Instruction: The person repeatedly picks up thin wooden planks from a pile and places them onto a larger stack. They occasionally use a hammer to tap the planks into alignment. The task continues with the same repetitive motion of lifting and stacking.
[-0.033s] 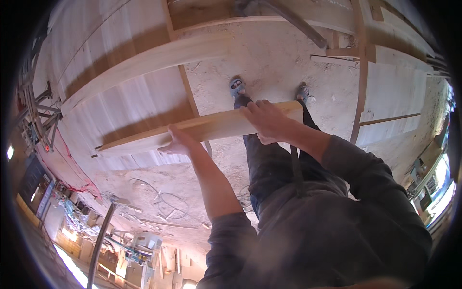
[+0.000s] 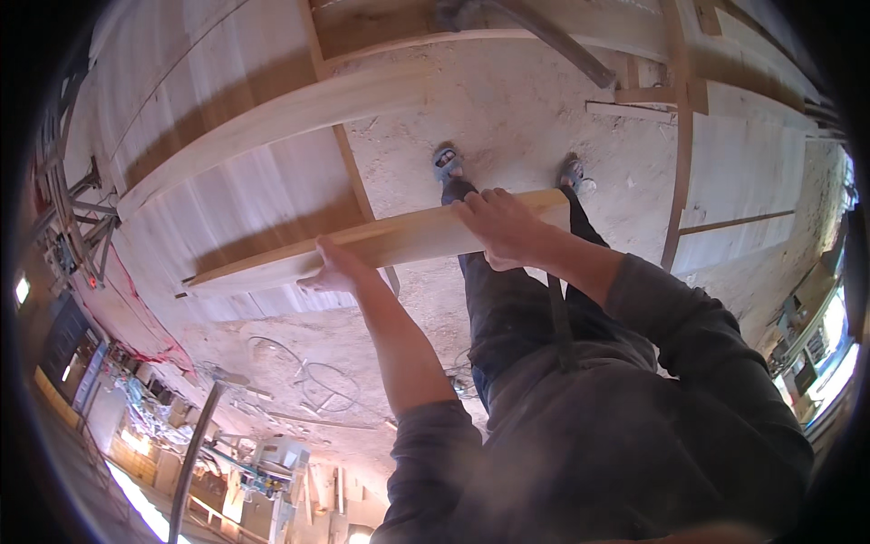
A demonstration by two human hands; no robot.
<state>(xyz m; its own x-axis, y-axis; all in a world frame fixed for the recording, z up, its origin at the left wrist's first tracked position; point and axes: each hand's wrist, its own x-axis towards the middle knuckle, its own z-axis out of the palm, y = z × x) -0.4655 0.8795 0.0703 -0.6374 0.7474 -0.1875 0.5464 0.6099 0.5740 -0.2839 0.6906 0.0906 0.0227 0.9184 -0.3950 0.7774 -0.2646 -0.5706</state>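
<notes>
A long pale wooden board (image 2: 421, 238) lies across the front of my body, slanting down toward the left. My right hand (image 2: 503, 228) is closed over its upper edge near the right end, knuckles on top. Further left, my left hand (image 2: 333, 269) grips the same board, with the thumb at the upper edge and the other fingers partly hidden. Below and beyond the board's left half is a large pale wooden panel (image 2: 281, 181) edged with strips. Another plank (image 2: 263, 136) runs across that panel.
To the right stands a second framed wooden panel (image 2: 736, 177). A dark beam (image 2: 557, 45) slants at the far side. Loops of thin wire (image 2: 326, 388) lie on the dusty floor at lower left, near a metal pipe (image 2: 195, 453) and a machine (image 2: 279, 456).
</notes>
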